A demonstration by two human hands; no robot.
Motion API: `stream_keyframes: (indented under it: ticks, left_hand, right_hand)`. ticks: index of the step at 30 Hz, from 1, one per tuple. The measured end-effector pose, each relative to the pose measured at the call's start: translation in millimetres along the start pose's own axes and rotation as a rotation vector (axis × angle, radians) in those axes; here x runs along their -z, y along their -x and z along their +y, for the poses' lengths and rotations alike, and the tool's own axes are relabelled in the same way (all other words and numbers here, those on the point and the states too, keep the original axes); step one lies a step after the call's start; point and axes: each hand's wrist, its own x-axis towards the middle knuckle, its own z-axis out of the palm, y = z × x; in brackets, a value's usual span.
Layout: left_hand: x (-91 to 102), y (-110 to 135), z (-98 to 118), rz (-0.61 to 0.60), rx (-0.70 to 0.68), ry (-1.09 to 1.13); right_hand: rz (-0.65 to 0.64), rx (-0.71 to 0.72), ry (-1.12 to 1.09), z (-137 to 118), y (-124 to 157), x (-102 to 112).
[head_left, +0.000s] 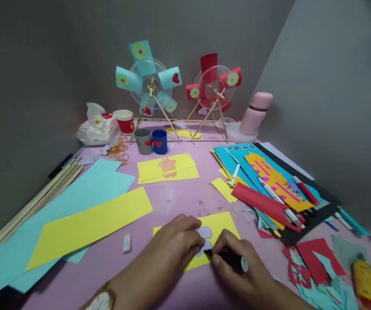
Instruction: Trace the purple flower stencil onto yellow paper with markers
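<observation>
My right hand (238,262) grips a black marker (233,259), its tip down at the edge of a pale purple paper cutout (205,233) with rounded lobes. The cutout lies on a yellow paper sheet (226,221) in front of me. My left hand (180,239), fingers bent and pressed together, pins the cutout to the sheet and hides its left side. Left of that hand lies a white eraser (127,243). Farther back, yellow sheets (185,161) bear an orange flower shape (167,164).
Blue (148,79) and red (211,88) paper wheels on stick frames stand at the back, near a pink bottle (256,114). Wooden sticks (43,196) and a long yellow strip (91,226) lie left. Coloured sheets (233,159), markers and red scraps (321,256) cover the right.
</observation>
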Motion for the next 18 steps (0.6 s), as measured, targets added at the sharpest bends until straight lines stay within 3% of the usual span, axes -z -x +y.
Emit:
stream_keyframes:
  ticks: [5,18]
  left_hand:
    - [-0.3,-1.1,-0.7,-0.041,0.024,-0.014]
    - [-7.2,4.0,-7.5,0.005,0.016,-0.008]
  right_hand:
    - [0.013,0.023,0.054,-0.4,0.4,-1.3]
    - [0.057,0.113,0.097,-3.4,-1.7,0.9]
